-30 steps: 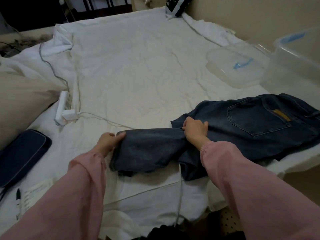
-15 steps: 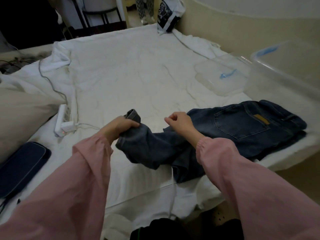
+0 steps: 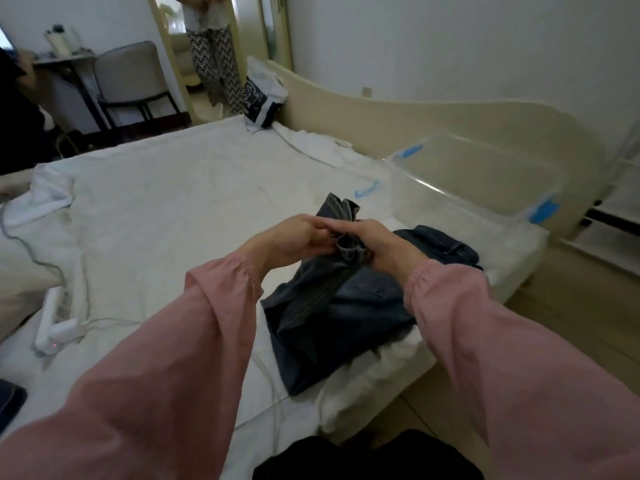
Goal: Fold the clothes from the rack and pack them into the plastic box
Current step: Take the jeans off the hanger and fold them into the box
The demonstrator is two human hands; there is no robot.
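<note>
Both hands, left (image 3: 294,242) and right (image 3: 381,249), seemingly pinch the bunched jeans (image 3: 332,306) over the bed (image 3: 173,209).

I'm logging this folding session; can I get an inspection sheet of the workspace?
Surface: white bed, rumpled.
Job's things: jeans bunched, one end lifted, rest on the bed; clear box open, nothing seen inside; lid flat beside it.
Clutter: dark pouch at left edge; bag at far corner.
Hands: left hand and right hand both grip the jeans' gathered end.
Cables: power strip and cable on the bed's left side.
Surroundings: chair, hanging patterned garment, headboard.
</note>
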